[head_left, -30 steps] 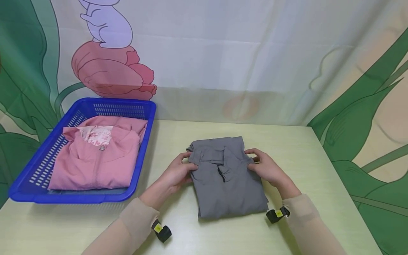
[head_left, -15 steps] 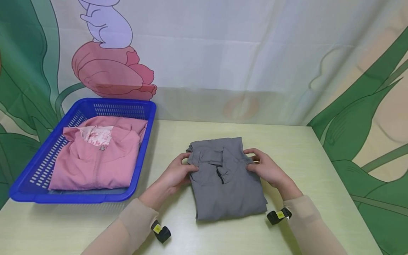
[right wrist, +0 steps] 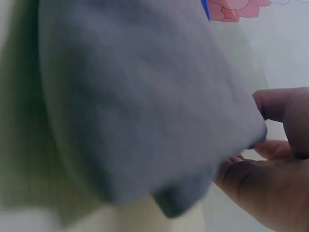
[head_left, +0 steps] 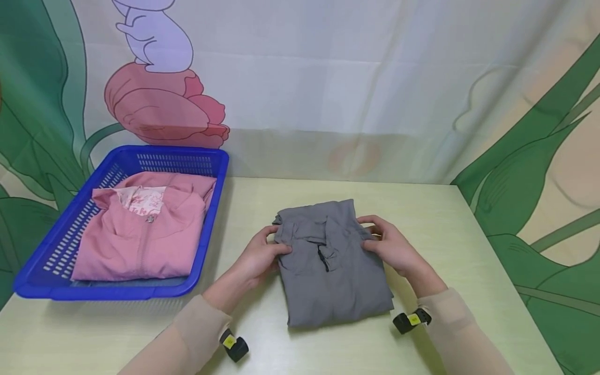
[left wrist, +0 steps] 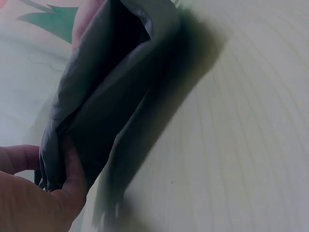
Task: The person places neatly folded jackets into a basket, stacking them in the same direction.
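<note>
folded grey garment point(head_left: 330, 263) lying near the middle of the pale green table point(head_left: 469, 271), collar end toward the far edge, its near part flat on the surface. the left hand point(head_left: 255, 258) pinches the garment's left edge just below the collar, thumb on top and fingers curled beneath; in the left wrist view the thumb presses the stacked grey layers, which are lifted slightly off the table there. the right hand point(head_left: 391, 247) grips the opposite edge at the same height, fingers curled round the fabric. both forearms wear beige sleeves with a small black wrist device bearing a yellow tag, its writing too small to read.

the table is a light yellow-green surface with a faint wood grain. behind its far edge hangs a printed curtain point(head_left: 328, 78) with large green leaves, a pink flower and a pale lilac cartoon animal.

a blue perforated plastic basket point(head_left: 208, 208) stands at the table's left edge, well apart from the grey garment. it holds a folded pink garment point(head_left: 140, 239) with a patterned white lining at the collar.
</note>
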Demonstrator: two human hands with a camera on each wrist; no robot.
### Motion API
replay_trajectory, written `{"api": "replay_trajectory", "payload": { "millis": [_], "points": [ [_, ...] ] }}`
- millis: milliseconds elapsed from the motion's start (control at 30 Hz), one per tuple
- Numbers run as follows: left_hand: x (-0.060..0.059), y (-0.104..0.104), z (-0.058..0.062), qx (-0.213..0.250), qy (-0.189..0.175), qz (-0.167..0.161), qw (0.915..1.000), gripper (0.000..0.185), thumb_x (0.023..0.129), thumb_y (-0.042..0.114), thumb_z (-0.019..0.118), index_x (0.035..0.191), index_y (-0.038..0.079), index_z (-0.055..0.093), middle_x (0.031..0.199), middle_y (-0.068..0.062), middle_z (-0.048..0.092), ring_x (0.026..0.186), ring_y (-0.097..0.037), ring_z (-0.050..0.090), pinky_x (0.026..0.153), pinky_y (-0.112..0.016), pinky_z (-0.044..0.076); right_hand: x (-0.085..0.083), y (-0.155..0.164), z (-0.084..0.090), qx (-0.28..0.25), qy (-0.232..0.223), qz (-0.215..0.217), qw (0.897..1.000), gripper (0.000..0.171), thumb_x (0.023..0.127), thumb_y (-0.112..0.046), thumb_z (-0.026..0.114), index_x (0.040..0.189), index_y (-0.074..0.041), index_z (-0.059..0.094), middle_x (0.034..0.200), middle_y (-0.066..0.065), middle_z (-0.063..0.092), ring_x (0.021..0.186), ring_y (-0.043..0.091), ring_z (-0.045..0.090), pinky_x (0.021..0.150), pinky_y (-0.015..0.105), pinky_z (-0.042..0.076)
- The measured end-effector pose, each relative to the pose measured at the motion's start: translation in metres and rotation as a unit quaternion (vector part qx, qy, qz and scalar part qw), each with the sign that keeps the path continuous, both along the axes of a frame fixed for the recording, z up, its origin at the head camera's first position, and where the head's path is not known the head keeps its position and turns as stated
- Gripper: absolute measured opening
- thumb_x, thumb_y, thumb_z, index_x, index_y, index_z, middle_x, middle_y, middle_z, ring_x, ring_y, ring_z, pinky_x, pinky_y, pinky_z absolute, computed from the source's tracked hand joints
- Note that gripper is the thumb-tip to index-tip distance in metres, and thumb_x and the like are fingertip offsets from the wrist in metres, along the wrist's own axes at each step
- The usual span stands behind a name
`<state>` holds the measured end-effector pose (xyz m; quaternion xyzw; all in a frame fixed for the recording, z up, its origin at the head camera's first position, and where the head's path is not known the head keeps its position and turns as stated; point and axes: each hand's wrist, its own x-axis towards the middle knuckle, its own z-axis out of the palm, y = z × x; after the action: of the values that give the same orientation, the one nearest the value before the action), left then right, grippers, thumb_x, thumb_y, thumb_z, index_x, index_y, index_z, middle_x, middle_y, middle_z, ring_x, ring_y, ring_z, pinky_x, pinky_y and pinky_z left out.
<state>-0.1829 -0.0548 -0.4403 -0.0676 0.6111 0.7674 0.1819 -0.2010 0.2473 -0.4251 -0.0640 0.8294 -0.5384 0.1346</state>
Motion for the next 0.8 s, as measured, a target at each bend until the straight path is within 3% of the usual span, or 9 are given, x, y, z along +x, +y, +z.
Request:
{"api": "replay_trajectory", "payload": {
  "millis": [133, 333, 800],
  "points": [
    [0.002, -0.001, 0.002, -0.003, 0.005, 0.004, 1.0000, 0.070, 0.091, -0.011, 0.059, 0.154, -0.002, 0.030, 0.114, -0.019, 0.062, 0.085, -0.017, 0.064, 0.073, -0.029, 0.054, 0.003, -0.003, 0.002, -0.019, 0.011, -0.016, 1.000, 0.054, 0.093, 0.007, 0.058, 0.145, -0.003, 0.050, 0.127, 0.024, 0.056, 0.103, 0.032, 0.059, 0.085, 0.036, 0.051],
    [0.004, -0.005, 0.011, -0.003, 0.016, 0.016, 0.9997, 0.071, 0.090, -0.010, 0.061, 0.154, -0.002, 0.032, 0.114, -0.017, 0.064, 0.087, -0.016, 0.064, 0.076, -0.029, 0.054, 0.005, -0.009, 0.010, -0.043, 0.023, -0.024, 0.999, 0.055, 0.091, 0.009, 0.057, 0.144, -0.002, 0.051, 0.123, 0.024, 0.057, 0.098, 0.028, 0.058, 0.083, 0.032, 0.050],
    [0.015, -0.025, 0.048, 0.030, 0.040, 0.022, 0.9985, 0.067, 0.091, -0.009, 0.059, 0.152, -0.002, 0.031, 0.100, -0.005, 0.066, 0.083, -0.010, 0.064, 0.075, -0.027, 0.054, 0.007, -0.027, 0.047, -0.069, 0.049, -0.003, 0.996, 0.055, 0.092, 0.010, 0.056, 0.144, -0.004, 0.051, 0.125, 0.022, 0.058, 0.100, 0.030, 0.060, 0.082, 0.031, 0.053]
  ]
}}
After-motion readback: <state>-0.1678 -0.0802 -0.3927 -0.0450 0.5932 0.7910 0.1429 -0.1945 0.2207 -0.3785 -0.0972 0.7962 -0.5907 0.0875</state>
